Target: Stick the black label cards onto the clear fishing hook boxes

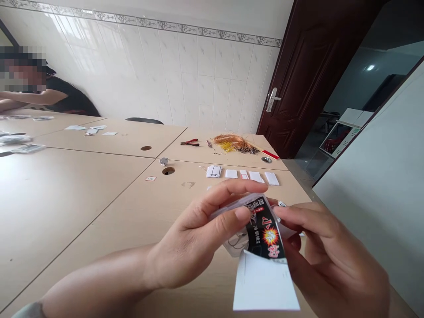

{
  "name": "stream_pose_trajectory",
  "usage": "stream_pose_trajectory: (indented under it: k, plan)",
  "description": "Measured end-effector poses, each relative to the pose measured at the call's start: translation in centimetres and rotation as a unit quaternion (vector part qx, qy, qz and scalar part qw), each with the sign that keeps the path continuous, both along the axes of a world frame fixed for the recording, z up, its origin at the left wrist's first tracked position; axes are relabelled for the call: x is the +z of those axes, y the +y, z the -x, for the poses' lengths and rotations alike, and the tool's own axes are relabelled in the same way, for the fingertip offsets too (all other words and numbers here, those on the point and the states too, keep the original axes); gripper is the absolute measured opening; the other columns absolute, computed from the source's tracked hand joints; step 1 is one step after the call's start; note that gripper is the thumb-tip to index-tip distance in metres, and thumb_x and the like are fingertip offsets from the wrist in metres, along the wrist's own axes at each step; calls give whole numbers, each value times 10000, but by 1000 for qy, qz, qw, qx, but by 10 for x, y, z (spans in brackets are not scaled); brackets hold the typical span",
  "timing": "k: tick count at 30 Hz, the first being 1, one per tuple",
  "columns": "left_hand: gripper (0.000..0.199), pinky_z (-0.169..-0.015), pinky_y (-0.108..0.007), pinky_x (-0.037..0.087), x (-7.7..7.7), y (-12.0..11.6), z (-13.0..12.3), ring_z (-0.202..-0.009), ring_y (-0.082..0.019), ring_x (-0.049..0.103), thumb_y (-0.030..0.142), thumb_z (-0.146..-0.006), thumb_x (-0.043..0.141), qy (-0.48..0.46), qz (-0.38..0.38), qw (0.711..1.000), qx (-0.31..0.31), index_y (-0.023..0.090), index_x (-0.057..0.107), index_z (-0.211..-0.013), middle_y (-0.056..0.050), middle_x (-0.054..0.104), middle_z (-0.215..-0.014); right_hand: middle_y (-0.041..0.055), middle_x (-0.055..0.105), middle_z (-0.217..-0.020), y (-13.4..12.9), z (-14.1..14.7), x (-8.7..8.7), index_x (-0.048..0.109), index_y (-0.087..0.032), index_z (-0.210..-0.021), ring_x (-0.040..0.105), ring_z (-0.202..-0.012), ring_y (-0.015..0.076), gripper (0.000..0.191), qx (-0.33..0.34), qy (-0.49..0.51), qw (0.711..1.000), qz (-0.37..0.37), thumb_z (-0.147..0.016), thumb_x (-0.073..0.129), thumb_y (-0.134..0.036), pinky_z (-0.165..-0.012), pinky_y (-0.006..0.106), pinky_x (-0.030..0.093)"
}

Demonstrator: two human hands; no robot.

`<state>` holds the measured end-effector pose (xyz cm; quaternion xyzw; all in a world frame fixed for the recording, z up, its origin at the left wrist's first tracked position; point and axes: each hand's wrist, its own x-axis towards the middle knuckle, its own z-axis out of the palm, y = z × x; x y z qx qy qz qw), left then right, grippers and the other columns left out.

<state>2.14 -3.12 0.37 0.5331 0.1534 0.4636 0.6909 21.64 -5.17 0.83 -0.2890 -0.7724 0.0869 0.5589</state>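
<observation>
the left hand and right hand pinch a clear plastic packet with a black label, a white paper card hanging below it; at twelve o'clock white paper slips lie in a row, red-handled pliers and copper wire beyond.

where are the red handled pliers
In the head view, the red-handled pliers lie on the far tabletop, just left of the tangle of copper-coloured strands.

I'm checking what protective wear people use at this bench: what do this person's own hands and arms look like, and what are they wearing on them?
The left hand and right hand are bare, with no gloves or rings showing. The left forearm is also bare, up to a grey sleeve at the picture's corner.
</observation>
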Motion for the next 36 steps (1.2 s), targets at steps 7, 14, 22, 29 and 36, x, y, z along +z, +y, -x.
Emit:
stream_pose_trajectory:
  k: [7, 14, 22, 29, 36]
  plan:
    - [220, -885, -194, 547, -3, 15, 0, -996, -125, 730, 342, -1006, 639, 1, 30, 1000, 1, 364, 729, -1206, 42, 792, -1118, -33, 696, -859, 12, 1, -7, 620, -280, -1156, 639, -674, 82, 231, -2, -15, 999, 31, -948, 628, -178, -591, 173, 561]
    - [240, -932, -235, 543, -4, 13, -2, -1035, -140, 712, 315, -1010, 634, -16, 22, 1000, 11, 364, 725, -1226, 29, 786, -1160, -34, 682, -940, 16, -2, -13, 614, -285, -1191, 635, -761, 74, 282, 7, -8, 999, 34, -950, 622, -140, -691, 161, 565]
    - [358, -982, -225, 515, -1, 9, 1, -1129, -144, 675, 340, -988, 664, 1, 4, 1000, 16, 446, 663, -1330, 61, 776, -1206, -21, 619, -962, 17, -2, -14, 624, -271, -1190, 617, -766, 72, 279, -1, -5, 1000, 13, -954, 622, -121, -691, 181, 559]
    - [345, -940, -186, 517, 2, 5, 0, -1096, -136, 674, 339, -963, 697, 0, 20, 1000, 12, 409, 693, -1301, 55, 770, -1202, 8, 598, -1073, 16, -3, -15, 598, -330, -1243, 620, -878, 119, 347, 9, 8, 999, 33, -961, 606, -127, -710, 222, 587]
    - [340, -985, -206, 496, -1, 4, 0, -1129, -144, 642, 329, -968, 692, -2, 9, 1000, 10, 419, 689, -1296, 62, 744, -1241, 31, 636, -1109, 14, -4, -17, 613, -353, -1229, 684, -985, 181, 317, 16, 22, 998, 59, -971, 623, -168, -749, 303, 641]
